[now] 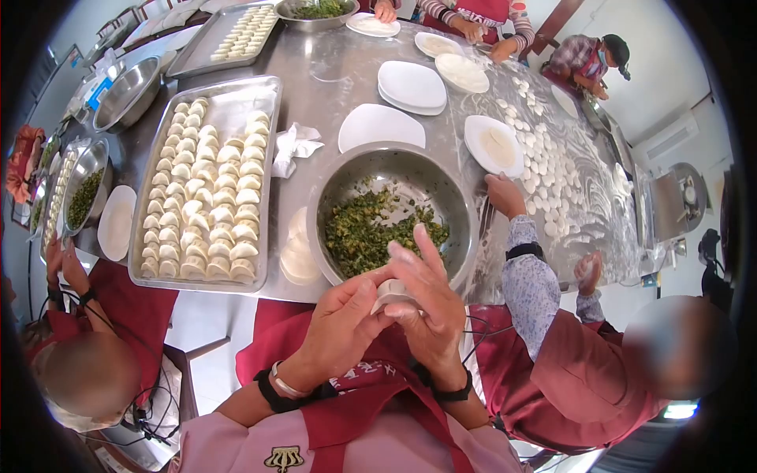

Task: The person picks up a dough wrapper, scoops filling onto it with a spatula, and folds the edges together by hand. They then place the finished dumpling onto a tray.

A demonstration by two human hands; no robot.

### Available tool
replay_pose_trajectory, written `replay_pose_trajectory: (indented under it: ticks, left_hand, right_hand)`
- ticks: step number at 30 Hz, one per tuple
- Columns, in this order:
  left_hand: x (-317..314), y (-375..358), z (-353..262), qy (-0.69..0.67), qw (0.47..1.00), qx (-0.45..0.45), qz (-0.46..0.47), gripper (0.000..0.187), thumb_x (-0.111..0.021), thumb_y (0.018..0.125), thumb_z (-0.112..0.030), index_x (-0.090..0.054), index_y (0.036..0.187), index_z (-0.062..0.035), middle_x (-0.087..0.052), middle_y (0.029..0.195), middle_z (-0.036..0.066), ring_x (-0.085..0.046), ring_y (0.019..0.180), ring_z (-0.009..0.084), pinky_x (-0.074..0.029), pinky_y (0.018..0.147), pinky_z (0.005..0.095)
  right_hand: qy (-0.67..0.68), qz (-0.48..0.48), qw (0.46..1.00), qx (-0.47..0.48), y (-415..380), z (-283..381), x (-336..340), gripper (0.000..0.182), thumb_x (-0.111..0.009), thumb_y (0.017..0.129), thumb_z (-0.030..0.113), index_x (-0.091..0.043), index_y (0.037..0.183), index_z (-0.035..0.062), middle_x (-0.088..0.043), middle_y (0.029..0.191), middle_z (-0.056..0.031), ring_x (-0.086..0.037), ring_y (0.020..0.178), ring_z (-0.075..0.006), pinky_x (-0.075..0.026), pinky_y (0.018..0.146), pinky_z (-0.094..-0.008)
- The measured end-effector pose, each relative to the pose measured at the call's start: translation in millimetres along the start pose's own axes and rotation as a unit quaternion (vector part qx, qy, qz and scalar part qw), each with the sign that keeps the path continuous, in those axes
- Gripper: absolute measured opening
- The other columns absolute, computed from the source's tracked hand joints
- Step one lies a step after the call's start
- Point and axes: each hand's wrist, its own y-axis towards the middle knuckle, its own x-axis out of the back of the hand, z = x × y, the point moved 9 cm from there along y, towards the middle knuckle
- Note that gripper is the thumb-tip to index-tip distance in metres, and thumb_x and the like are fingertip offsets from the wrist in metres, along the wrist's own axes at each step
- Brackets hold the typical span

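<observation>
Close in front of my apron, my left hand (347,315) and my right hand (432,303) come together around a white dumpling (392,293). Both thumbs press at its edge, and the fingers of the right hand point up and partly apart. What lies inside the wrapper is hidden. Just beyond my fingers stands a steel bowl (471,213) with chopped green filling (371,229) in it. Flat dough wrappers (300,256) lie stacked at the table's edge, left of the bowl.
A metal tray (272,158) carries rows of dumplings at the left. White plates (412,85) stand beyond the bowl. Small dough pieces (544,173) cover the floured table at the right. A co-worker's hand (505,195) reaches to a plate (481,134); other people work around the table.
</observation>
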Motion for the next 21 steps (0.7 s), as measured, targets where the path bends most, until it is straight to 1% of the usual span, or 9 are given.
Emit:
replay_pose_trajectory:
  ticks: [1, 3, 5, 8, 11, 14, 17, 19, 21]
  left_hand:
    - [-3.1, 1.1, -2.4, 0.000, 1.000, 0.002, 0.012, 0.042, -0.041, 0.108, -0.018, -0.041, 0.144, 0.0051, -0.054, 0.135, 0.013, -0.054, 0.125, 0.0210, -0.045, 0.108, 0.0367]
    - [-4.8, 1.1, -3.1, 0.002, 1.000, -0.001, 0.019, 0.042, -0.041, 0.108, -0.017, -0.040, 0.144, 0.0050, -0.054, 0.136, 0.013, -0.054, 0.126, 0.0215, -0.045, 0.108, 0.0378]
    - [-2.2, -0.7, -0.8, 0.007, 1.000, -0.013, 0.009, 0.042, -0.042, 0.108, -0.015, -0.040, 0.144, 0.0051, -0.054, 0.136, 0.013, -0.054, 0.127, 0.0214, -0.045, 0.109, 0.0382]
    - [-2.7, -0.4, 3.9, 0.042, 0.999, 0.009, 0.032, 0.042, -0.042, 0.107, -0.012, -0.040, 0.145, 0.0053, -0.053, 0.137, 0.013, -0.054, 0.128, 0.0216, -0.043, 0.110, 0.0392]
    - [-2.6, 0.0, 4.1, 0.020, 0.999, 0.015, 0.031, 0.043, -0.043, 0.105, -0.009, -0.038, 0.146, 0.0049, -0.052, 0.139, 0.013, -0.053, 0.128, 0.0216, -0.041, 0.112, 0.0396]
    - [-11.2, 1.6, -2.0, 0.017, 0.997, 0.006, 0.074, 0.047, -0.044, 0.105, -0.008, -0.034, 0.149, 0.0034, -0.050, 0.143, 0.013, -0.051, 0.131, 0.0212, -0.040, 0.113, 0.0399]
    - [-12.6, 2.0, -3.4, -0.004, 0.998, -0.008, 0.063, 0.051, -0.045, 0.104, -0.008, -0.030, 0.152, 0.0023, -0.048, 0.145, 0.013, -0.048, 0.134, 0.0211, -0.039, 0.113, 0.0399]
    - [-6.7, 0.4, 3.8, -0.008, 0.999, 0.013, 0.045, 0.053, -0.046, 0.103, -0.008, -0.029, 0.152, 0.0021, -0.047, 0.146, 0.013, -0.047, 0.134, 0.0212, -0.038, 0.114, 0.0402]
    - [-4.8, 0.6, 6.8, -0.018, 0.999, 0.020, 0.043, 0.054, -0.046, 0.103, -0.007, -0.028, 0.153, 0.0022, -0.046, 0.147, 0.013, -0.047, 0.135, 0.0214, -0.036, 0.116, 0.0406]
  right_hand:
    - [0.008, -0.023, 0.999, -0.024, 0.6, 1.4, -0.4, 0.028, -0.067, 0.089, 0.021, -0.073, 0.112, 0.0053, -0.067, 0.127, -0.0143, -0.045, 0.138, -0.0401, -0.029, 0.115, -0.0549]
    - [0.008, -0.029, 0.999, -0.031, -0.8, 1.3, -0.3, 0.029, -0.066, 0.090, 0.020, -0.072, 0.114, 0.0043, -0.066, 0.129, -0.0148, -0.045, 0.138, -0.0406, -0.030, 0.114, -0.0545]
    - [-0.009, 0.003, 1.000, 0.007, -3.7, -0.6, -1.5, 0.030, -0.065, 0.091, 0.018, -0.070, 0.116, 0.0031, -0.064, 0.131, -0.0158, -0.044, 0.138, -0.0411, -0.033, 0.113, -0.0534]
    - [-0.067, 0.047, 0.993, 0.082, -3.8, 1.5, -3.6, 0.033, -0.063, 0.093, 0.018, -0.068, 0.120, 0.0010, -0.063, 0.132, -0.0182, -0.042, 0.139, -0.0421, -0.037, 0.111, -0.0514]
    - [-0.080, 0.054, 0.994, 0.060, 1.7, 1.8, -5.0, 0.033, -0.062, 0.094, 0.020, -0.067, 0.121, 0.0014, -0.063, 0.131, -0.0179, -0.042, 0.139, -0.0423, -0.036, 0.112, -0.0513]
    - [-0.042, -0.008, 0.999, -0.015, 4.3, 2.9, 0.3, 0.034, -0.060, 0.095, 0.022, -0.067, 0.120, 0.0015, -0.062, 0.134, -0.0175, -0.042, 0.139, -0.0425, -0.033, 0.113, -0.0518]
    - [-0.062, 0.009, 0.998, 0.030, 0.3, 0.2, 2.9, 0.038, -0.060, 0.095, 0.026, -0.065, 0.124, 0.0013, -0.058, 0.138, -0.0181, -0.041, 0.140, -0.0428, -0.034, 0.113, -0.0503]
    - [-0.108, 0.045, 0.992, 0.054, -2.3, -4.6, -0.3, 0.040, -0.060, 0.096, 0.027, -0.064, 0.125, 0.0007, -0.056, 0.140, -0.0193, -0.041, 0.139, -0.0437, -0.036, 0.112, -0.0491]
    - [-0.118, 0.051, 0.991, 0.050, -1.8, -5.7, -0.7, 0.040, -0.061, 0.095, 0.027, -0.064, 0.125, 0.0002, -0.056, 0.140, -0.0195, -0.041, 0.139, -0.0442, -0.037, 0.112, -0.0487]
